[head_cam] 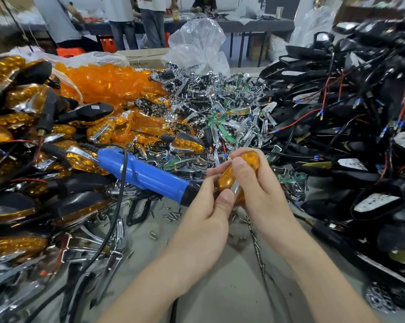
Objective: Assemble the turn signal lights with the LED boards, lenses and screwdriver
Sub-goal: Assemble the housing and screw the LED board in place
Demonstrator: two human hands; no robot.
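Both hands hold one amber lens with a chrome strip along its edge, above the table's middle. My left hand pinches its lower end between thumb and fingers. My right hand curls over its upper end, thumb pressed on top. A blue electric screwdriver lies on the pile just left of my hands, its black tip close to my left fingers. Loose amber lenses are heaped at the back left. Chrome reflectors and green LED boards fill the middle.
Finished amber lights are stacked at the left. Black housings with red and black wires are piled at the right. Small screws lie scattered on the grey table. A clear plastic bag stands behind. People stand at a far table.
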